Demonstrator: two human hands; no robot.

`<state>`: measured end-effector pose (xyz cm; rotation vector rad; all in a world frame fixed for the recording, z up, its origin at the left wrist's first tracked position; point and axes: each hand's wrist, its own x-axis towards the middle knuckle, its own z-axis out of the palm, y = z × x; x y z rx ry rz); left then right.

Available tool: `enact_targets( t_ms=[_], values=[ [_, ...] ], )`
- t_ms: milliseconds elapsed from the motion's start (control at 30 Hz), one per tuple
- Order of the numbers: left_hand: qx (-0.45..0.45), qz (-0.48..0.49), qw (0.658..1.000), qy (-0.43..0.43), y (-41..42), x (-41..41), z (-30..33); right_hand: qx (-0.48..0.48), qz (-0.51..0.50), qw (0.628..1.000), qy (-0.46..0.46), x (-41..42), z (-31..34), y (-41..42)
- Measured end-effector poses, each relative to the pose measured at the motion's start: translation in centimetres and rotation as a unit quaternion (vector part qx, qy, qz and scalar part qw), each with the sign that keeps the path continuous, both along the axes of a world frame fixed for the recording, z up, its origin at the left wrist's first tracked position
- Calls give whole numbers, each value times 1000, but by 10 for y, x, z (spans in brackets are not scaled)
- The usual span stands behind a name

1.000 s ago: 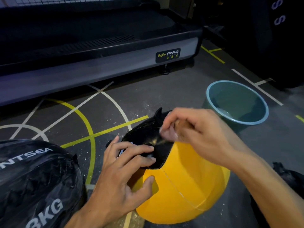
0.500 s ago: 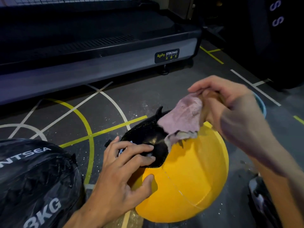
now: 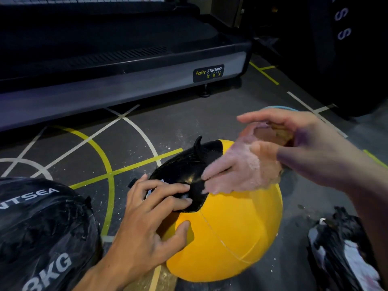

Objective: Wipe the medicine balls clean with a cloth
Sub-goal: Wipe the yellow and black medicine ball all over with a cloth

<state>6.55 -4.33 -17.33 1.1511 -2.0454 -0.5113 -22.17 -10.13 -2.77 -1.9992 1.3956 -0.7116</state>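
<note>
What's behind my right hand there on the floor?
A sliver of blue bucket rim shows above the right hand, which holds the pink cloth over the yellow ball. The rest of the bucket, and anything in it, is covered.

- Floor (image 3: pixel 189 122): dark grey, white and yellow court lines, pale specks.
- Frame centre: yellow-and-black medicine ball (image 3: pixel 231 232).
- Lower left: black ball marked "3KG" (image 3: pixel 42 238).
- Lower right: crumpled black bag (image 3: pixel 340 255).
- Upper left: treadmill base (image 3: pixel 126 87).
</note>
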Motion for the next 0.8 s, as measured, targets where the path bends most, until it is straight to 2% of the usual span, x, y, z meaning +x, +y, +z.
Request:
enact_targets(
  t_ms=[33,67,167,267,333,367,433,500,533,600,667,800],
  values=[
    [-2,1,1000,-1,0,0,0,-53,-32,995,74,-4,0,-2],
    [-3,1,1000,-3,-1,0,0,-79,-48,991,102,-4,2,-1],
    [1,0,1000,-4,-2,-1,1,-62,19,998,23,8,15,10],
    [4,-5,1000,-3,-2,-1,3,24,133,986,-99,21,33,16],
    [1,-8,1000,0,-2,-2,4,77,144,976,-143,22,38,13],
    [-3,-8,1000,1,-2,-2,4,79,133,980,-122,20,37,8],
    [-5,-6,1000,4,-1,-2,3,21,97,995,19,16,25,-6],
    [-2,-1,1000,8,-2,-2,2,-35,55,984,166,16,7,-16],
    [0,-1,1000,9,-2,-2,2,-47,48,977,204,16,-3,-18],
    [2,-2,1000,6,-2,-2,2,-48,30,973,224,14,-18,-21],
    [5,-3,1000,6,-2,-2,1,-15,-43,978,204,13,-21,-20],
    [8,-5,1000,8,-1,-1,0,160,-173,958,163,7,-27,-21]
  ],
)
